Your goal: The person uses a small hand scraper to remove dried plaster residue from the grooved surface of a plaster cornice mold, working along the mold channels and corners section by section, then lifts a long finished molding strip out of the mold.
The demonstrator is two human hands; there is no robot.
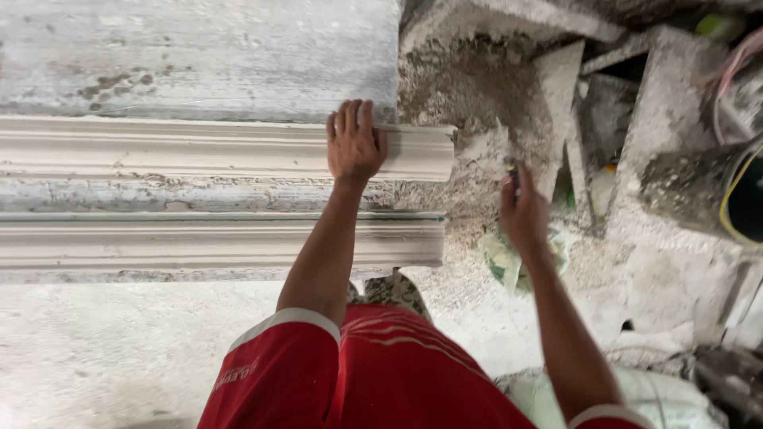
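Shirt (381, 373): red with white trim on the sleeves, nearest the camera, both arms reaching out from it.
Sack (636, 397): white, low at the right, under the right forearm.
Near moulding (214, 242): a long white plaster strip lying across the surface, nearer than the left fingers; its cut end sits below and right of that hand, untouched.
Right hand (523, 214): raised over the rubble to the right of both moulding ends, well apart from the left hand.
Right fingers (513, 191): clenched around a tool.
Tool (515, 179): small, thin and dark, only its tip showing above the fingers; what kind it is cannot be told.
Left hand (354, 143): lying palm down on the far moulding, close to its right end.
Left fingers (350, 119): released and spread flat, pressing on the moulding, the tips reaching its far edge; they grasp nothing.
Far moulding (199, 149): a second white profiled strip, parallel to the near one, under the left palm; its end lies just right of the thumb.
Surface (199, 56): grey, stained and dusty, stretching beyond the left fingertips.
Rubble (477, 87): crumbled grey plaster heaped beyond and right of the left fingers.
Blocks (660, 119): rough grey slabs farther right, past the right hand.
Bucket (743, 199): dark, yellow-edged, at the right border.
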